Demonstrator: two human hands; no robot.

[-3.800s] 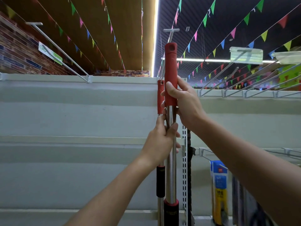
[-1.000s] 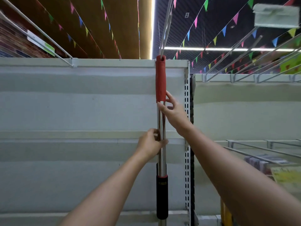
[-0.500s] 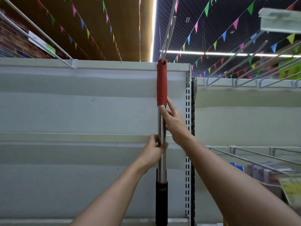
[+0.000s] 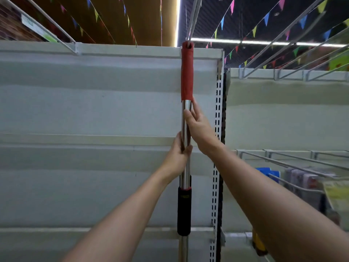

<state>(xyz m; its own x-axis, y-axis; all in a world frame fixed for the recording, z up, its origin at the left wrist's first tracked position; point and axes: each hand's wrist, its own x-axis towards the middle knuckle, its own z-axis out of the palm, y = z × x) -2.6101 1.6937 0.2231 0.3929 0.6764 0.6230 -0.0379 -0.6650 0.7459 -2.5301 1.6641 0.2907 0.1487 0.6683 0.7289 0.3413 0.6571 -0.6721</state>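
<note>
Standing upright at the centre of the frame, a long shiny steel pole with a red top sleeve and a black lower sleeve [image 4: 184, 127] rises against the white metal shelf panel [image 4: 94, 110]. The left grip [image 4: 177, 154] is curled round its bare tube. Just above, the right grip [image 4: 198, 127] pinches the tube between thumb and fingers, below the red sleeve.
</note>
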